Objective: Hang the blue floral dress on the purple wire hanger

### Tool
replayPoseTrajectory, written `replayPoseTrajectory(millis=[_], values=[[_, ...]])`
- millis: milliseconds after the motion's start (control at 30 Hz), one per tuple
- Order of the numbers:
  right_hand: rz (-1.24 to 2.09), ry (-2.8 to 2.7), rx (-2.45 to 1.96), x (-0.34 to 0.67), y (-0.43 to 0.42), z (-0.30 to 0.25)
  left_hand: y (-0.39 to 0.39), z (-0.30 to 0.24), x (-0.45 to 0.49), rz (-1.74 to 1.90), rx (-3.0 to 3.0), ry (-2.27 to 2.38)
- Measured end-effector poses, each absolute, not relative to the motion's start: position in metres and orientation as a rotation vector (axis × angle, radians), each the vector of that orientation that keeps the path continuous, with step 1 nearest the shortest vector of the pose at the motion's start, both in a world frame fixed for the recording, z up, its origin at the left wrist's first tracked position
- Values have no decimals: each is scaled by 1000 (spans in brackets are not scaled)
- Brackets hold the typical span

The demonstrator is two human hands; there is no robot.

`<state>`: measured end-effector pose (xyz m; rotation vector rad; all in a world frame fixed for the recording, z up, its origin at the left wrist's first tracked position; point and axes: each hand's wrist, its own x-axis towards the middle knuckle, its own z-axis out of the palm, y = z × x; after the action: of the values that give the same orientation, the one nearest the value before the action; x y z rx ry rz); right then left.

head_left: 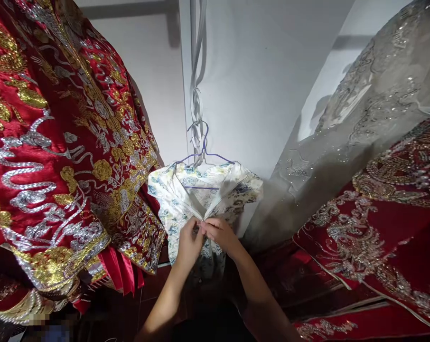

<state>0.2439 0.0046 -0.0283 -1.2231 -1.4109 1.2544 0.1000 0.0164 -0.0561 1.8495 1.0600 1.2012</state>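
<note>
A small white dress with a blue and green floral print (172, 199) hangs on a purple wire hanger (204, 154) against a white wall. My left hand (188, 242) and my right hand (220, 235) meet at the front opening of the dress just below its collar. Both hands pinch the fabric edges together with closed fingers. Whatever fastener sits between my fingertips is hidden.
A red gown with gold and silver embroidery (58, 156) hangs close on the left. A grey beaded gown (360, 123) and another red embroidered gown (389, 223) hang on the right. White cords (197, 71) run down the wall above the hanger.
</note>
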Motion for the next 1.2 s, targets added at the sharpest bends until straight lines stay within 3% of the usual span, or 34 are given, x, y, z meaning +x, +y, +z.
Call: replayPoseTrajectory(millis=[400,533,733,867,933,1200], values=[[1013,-1095,-964,261,68,99,24,-74,113,951,2088,1183],[988,-1194,-970,258,57,93,27,-34,104,918,2029,1005],[824,-1371,-990,263,46,85,64,75,110,1408,2115,756],[524,-1492,-1260,264,54,64,77,116,111,1516,2251,844],[525,-1469,-1313,263,57,47,76,128,102,1618,2260,892],[605,-1399,-1017,256,49,55,77,117,95,1102,2521,905]])
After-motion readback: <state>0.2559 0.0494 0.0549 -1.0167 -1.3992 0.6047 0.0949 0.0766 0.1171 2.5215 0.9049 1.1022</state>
